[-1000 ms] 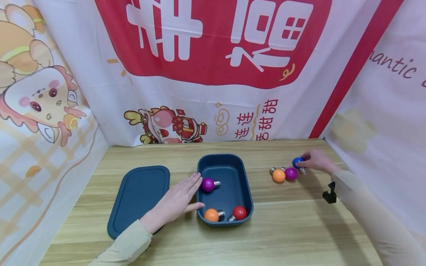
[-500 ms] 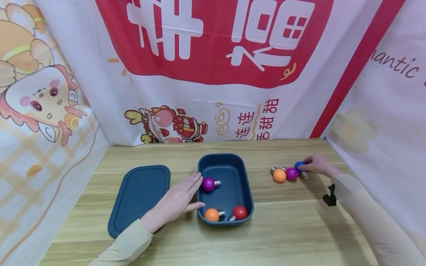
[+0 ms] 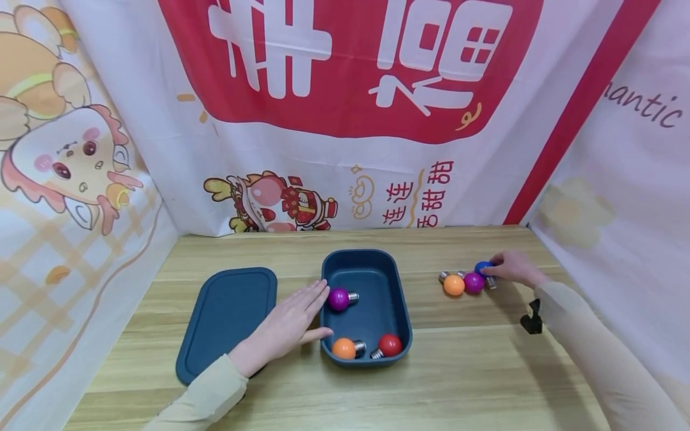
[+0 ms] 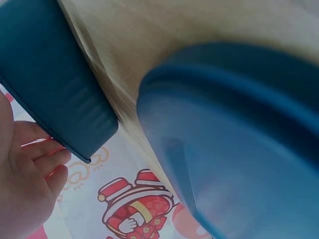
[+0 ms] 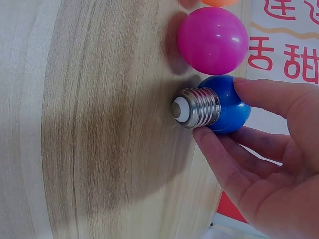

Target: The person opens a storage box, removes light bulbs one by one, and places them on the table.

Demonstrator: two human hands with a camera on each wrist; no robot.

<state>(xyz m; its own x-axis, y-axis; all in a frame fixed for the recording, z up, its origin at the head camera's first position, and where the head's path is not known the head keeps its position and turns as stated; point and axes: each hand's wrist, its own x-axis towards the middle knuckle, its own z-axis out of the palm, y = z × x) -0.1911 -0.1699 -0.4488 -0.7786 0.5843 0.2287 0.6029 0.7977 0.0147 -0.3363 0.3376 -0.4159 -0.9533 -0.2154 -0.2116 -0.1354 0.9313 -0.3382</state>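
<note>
While R hand (image 3: 517, 267) pinches blue bulb (image 5: 232, 112) by its globe, thumb one side, fingers other, L hand (image 3: 286, 323) lies w/ fingers straight & thumb held apart, touching L side of dark blue box (image 3: 372, 311). Blue bulb at far R of table (image 3: 458, 383), screw base pointing near & R; can't tell if it's quite off the wood. Just L of it: loose purple bulb (image 3: 474, 283), then loose orange bulb (image 3: 454, 285), both w/ bases to far side. Blue/purple contact unclear

Box contents: purple bulb by L wall, another orange one in near L corner, red bulb (image 3: 390, 345) near R corner. Lid (image 3: 232, 317) flat on table, L of box, partly behind L arm

Step in hand, my read: getting hold of blue bulb. Next move prob. calls for firm grip on smooth round globe & a straight lift, w/o nudging purple neighbour, which could roll. L hand seems well placed to steady box meantime
</note>
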